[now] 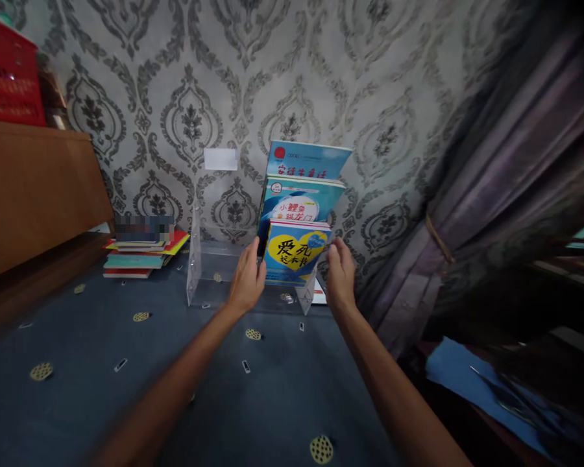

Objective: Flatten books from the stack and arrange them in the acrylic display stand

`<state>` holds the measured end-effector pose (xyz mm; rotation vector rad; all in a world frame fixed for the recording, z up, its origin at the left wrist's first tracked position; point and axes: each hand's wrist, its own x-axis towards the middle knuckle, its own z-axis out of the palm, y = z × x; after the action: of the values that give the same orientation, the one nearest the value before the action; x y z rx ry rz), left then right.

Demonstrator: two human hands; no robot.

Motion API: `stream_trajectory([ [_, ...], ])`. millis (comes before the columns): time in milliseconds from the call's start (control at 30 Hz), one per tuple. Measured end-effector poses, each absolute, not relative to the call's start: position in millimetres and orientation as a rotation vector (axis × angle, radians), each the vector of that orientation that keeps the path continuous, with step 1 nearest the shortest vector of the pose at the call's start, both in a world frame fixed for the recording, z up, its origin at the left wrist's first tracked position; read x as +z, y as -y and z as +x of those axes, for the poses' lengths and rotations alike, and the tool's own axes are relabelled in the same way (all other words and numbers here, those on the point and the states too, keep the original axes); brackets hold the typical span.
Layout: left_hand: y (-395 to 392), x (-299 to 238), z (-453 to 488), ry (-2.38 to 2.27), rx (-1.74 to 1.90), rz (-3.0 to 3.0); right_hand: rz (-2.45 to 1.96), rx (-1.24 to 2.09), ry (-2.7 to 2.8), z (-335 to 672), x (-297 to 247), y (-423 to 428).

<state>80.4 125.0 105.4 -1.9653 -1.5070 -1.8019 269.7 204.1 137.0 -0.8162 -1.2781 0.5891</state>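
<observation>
A blue book [292, 259] with a yellow heart on its cover stands upright at the front of a clear stepped display rack [194, 272]. My left hand [247, 277] is at the book's left edge, its thumb and fingers closed against that side. At the right edge is my right hand [340, 272], with bent fingers up against the book; its fingertips are partly hidden. Behind stand a blue-green picture book [326, 198] and a taller light-blue book [311, 155], each one higher than the one before it. The rack's left half shows bare clear shelves.
Several stacked books [136, 263] lie left of the rack. A brown wooden cabinet [39, 194] with a red basket [10, 71] on it is at far left. A tied curtain [433, 240] hangs at right, above a blue cloth [477, 376]. Patterned dark-blue tablecloth [214, 402] covers the table.
</observation>
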Motion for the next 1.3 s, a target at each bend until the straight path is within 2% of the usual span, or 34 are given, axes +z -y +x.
stream_trajectory([
  [133,-145,129,84,1.443,-1.875,-1.993,-0.765,0.590,1.290,255,152,-211],
  [567,-161,137,93,1.458,-1.926,-2.031,-0.731,0.581,1.290,245,149,-220],
  [1100,-159,145,85,1.544,-1.815,-2.059,-0.732,0.575,1.301,243,153,-216],
  [1300,-135,135,79,1.535,-1.728,-2.096,-0.742,0.541,1.241,250,147,-205],
])
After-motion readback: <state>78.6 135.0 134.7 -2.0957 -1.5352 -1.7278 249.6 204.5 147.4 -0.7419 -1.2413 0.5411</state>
